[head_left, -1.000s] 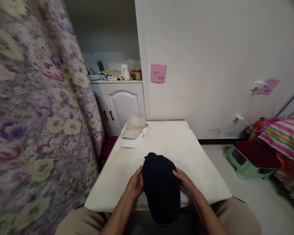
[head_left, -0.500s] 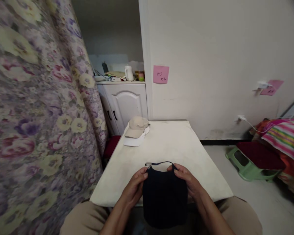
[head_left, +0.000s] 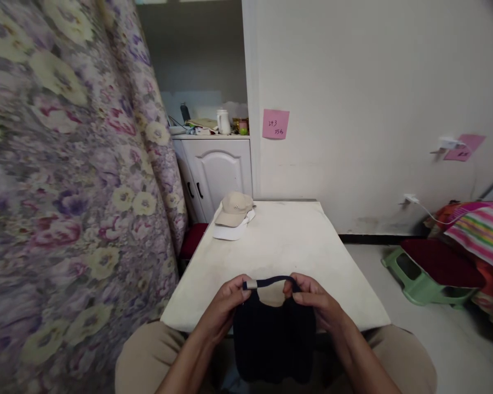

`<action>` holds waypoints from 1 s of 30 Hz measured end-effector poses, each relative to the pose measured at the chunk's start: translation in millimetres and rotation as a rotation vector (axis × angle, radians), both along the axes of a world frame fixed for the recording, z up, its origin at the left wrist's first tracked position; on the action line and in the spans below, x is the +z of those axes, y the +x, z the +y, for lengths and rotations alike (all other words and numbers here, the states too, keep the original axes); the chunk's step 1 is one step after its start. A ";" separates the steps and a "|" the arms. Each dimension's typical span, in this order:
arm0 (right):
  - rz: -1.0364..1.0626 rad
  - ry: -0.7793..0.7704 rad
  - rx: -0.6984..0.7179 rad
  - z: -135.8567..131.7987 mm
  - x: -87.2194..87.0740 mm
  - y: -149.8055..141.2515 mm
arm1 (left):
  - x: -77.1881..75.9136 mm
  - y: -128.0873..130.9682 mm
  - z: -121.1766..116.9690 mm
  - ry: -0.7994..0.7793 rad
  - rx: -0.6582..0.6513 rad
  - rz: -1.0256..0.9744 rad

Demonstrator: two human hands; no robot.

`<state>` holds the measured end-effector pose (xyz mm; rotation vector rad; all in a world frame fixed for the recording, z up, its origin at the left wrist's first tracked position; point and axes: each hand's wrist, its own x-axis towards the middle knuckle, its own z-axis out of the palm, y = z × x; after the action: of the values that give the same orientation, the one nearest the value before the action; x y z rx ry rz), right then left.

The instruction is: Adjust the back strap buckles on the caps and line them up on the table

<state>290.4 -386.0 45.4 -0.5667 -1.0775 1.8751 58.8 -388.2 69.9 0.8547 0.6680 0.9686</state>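
Observation:
A dark navy cap (head_left: 273, 339) hangs over the near edge of the white table (head_left: 287, 246), its back facing me. My left hand (head_left: 224, 309) pinches the left end of the cap's rear strap by its metal buckle (head_left: 251, 284). My right hand (head_left: 316, 303) pinches the right side of the same strap. Both hands are closed on the cap. A beige cap (head_left: 234, 209) lies stacked on a white cap (head_left: 230, 232) at the table's far left corner.
A flowered curtain (head_left: 66, 191) hangs along the left. A white cabinet (head_left: 216, 169) with a jug and clutter stands behind the table. Pink notes (head_left: 275, 123) are stuck on the wall. A green stool (head_left: 419, 276) and striped bedding (head_left: 476, 235) are at right.
The navy cap was lying crown-up on the table between my hands; it has been turned and pulled toward me, and my fingers have taken hold of its rear strap.

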 end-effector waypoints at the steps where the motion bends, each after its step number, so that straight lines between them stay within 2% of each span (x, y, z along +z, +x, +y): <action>1: -0.018 0.029 -0.002 -0.1 0.7 0.3 | 2.4 0.2 -1.2 0.003 0.005 0.001; 7: -0.105 0.154 0.015 7.8 7.8 1.0 | 20.9 -8.1 -1.8 0.082 0.002 0.043; 13: -0.159 0.243 0.027 18.5 31.7 2.8 | 42.6 -21.0 5.5 0.168 -0.017 0.113; 17: -0.199 0.319 0.010 23.5 42.1 6.3 | 51.6 -23.5 9.7 0.217 -0.019 0.187; 25: -0.331 0.365 -0.025 28.1 42.2 5.5 | 43.5 -4.3 12.6 0.243 -0.032 0.324; 30: -0.396 0.365 -0.047 25.9 49.8 -5.1 | 41.1 8.8 12.7 0.246 -0.040 0.317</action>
<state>285.4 -360.1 95.3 -0.7569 -1.6067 1.5055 67.6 -375.5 111.0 1.2518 0.8083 0.8987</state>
